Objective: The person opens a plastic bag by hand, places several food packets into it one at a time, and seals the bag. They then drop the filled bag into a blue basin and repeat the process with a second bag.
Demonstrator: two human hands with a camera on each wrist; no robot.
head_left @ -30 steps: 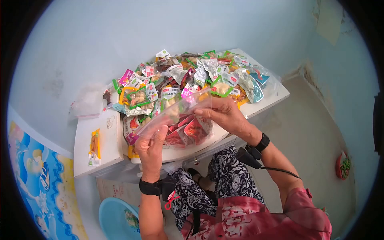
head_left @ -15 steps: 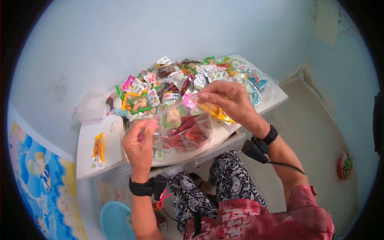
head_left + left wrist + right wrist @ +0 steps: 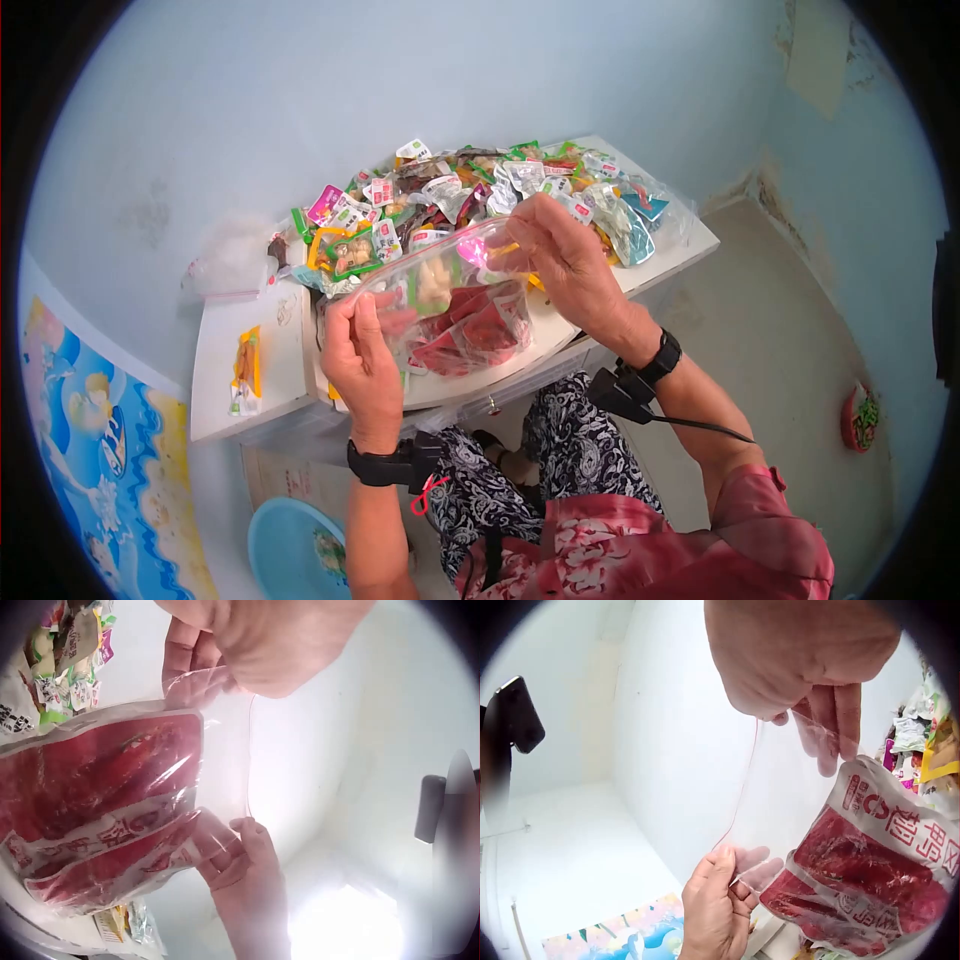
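A clear zip bag (image 3: 415, 262) with a thin red line along its top edge hangs between both hands over the table's front. Inside it lie red sealed food packets (image 3: 475, 330), printed with red and white lettering in the right wrist view. My left hand (image 3: 365, 365) pinches the top left corner between thumb and fingers. At the other end, my right hand (image 3: 575, 270) grips the top right corner, its fingers showing through the film. In the left wrist view the packets (image 3: 105, 780) sit low in the bag, below a stretch of bare film.
A heap of colourful food packets (image 3: 440, 195) covers the back of the white table (image 3: 680, 235). One yellow-edged packet (image 3: 246, 370) lies alone at left, near a clump of clear plastic bags (image 3: 232, 265). A blue basin (image 3: 275, 545) stands on the floor.
Both hands first drew apart, stretching the bag's top edge, then came slightly closer. The left hand went left, then back right; the right hand's fingers have straightened more behind the film.
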